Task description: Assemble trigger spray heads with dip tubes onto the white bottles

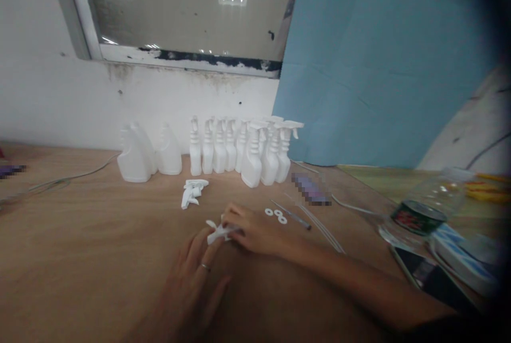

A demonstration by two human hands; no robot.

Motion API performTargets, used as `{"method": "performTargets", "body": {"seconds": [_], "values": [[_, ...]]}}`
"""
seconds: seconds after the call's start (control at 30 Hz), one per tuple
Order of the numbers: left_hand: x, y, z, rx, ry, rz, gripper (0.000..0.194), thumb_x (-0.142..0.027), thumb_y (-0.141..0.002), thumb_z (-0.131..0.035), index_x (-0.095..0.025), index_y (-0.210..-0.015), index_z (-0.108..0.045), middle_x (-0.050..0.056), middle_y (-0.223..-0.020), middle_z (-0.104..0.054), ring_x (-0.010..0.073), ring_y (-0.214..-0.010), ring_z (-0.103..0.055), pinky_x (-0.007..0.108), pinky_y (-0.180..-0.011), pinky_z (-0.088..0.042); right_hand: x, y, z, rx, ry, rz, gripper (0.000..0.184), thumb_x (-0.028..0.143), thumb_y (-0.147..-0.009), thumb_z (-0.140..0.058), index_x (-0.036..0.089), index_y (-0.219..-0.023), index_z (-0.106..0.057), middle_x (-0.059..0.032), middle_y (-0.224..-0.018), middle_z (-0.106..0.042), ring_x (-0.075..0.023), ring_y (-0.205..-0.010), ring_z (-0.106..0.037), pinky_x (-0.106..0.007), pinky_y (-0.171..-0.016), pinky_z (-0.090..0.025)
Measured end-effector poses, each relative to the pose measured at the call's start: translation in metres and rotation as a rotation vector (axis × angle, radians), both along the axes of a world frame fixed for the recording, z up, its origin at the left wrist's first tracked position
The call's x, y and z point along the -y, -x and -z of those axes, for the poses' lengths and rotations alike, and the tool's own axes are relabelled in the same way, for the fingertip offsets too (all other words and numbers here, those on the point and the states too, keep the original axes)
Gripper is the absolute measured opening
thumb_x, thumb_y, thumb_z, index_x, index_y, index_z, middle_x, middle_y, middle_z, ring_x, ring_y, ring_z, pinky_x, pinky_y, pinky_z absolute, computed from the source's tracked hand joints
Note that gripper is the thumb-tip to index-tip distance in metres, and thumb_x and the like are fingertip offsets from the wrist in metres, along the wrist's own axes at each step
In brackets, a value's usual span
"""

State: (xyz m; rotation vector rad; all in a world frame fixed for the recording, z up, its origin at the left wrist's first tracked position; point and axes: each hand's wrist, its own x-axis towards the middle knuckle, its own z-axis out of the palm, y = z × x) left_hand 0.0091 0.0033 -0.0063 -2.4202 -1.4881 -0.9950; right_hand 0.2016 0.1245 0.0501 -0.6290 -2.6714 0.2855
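Sprayer [217, 233] is spanning eight to two o'clock at the tabletop [80, 236]; the right hand [253, 228] is pinching its two-o'clock end, the left hand's [189, 266] parted fingers touching its eight-o'clock end.

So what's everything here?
Spray bottles: about nine, white, back
Topless bottles: three, white, back left
Loose spray tops: white, middle, count unclear
Rings: three, white, middle
Pen-like tool: one, grey, right
Thin tubes: several, white, right
Clear bottle: one, green-labelled, right
Phone: one, dark, right
Packet: one, blue-white, right
Yellow thing: one, far right
Blurred things: two, purple, sides
Cords: at least two, pale, table
Table: one, brown, below
Wall: one, white, back
Window: one, grey, back
Sheet: one, blue, back right
Sprayer part: one, white, between hands
Left hand: one, front
Right hand: one, front
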Motion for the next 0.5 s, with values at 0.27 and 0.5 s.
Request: {"method": "performTargets", "body": {"seconds": [0.27, 0.5], "values": [[-0.002, 0.000, 0.001, 0.057, 0.300, 0.144, 0.043, -0.023, -0.095, -0.054, -0.030, -0.137, -0.045, 0.004, -0.124, -0.067, 0.0217, -0.110, -0.067, 0.036, -0.093, -0.057, 0.061, -0.049, -0.011, -0.216, -0.248, -0.106, 0.034, 0.009, -0.093, -0.047, 0.019, -0.125, -0.055, -0.0093, -0.114, -0.069, -0.0191, -0.107, -0.064, -0.034, -0.094, -0.051], [0.005, 0.001, 0.000, 0.086, 0.311, 0.140, 0.048, -0.028, -0.092, -0.059, -0.029, -0.138, -0.047, 0.006, -0.128, -0.066, 0.0252, -0.113, -0.066, 0.039, -0.095, -0.056, -0.021, -0.092, 0.003, -0.056, -0.224, 0.475, 0.019, 0.016, -0.091, -0.054, 0.018, -0.104, -0.067, -0.0127, -0.108, -0.066, -0.0280, -0.107, -0.057, -0.047, -0.095, -0.045]]}}
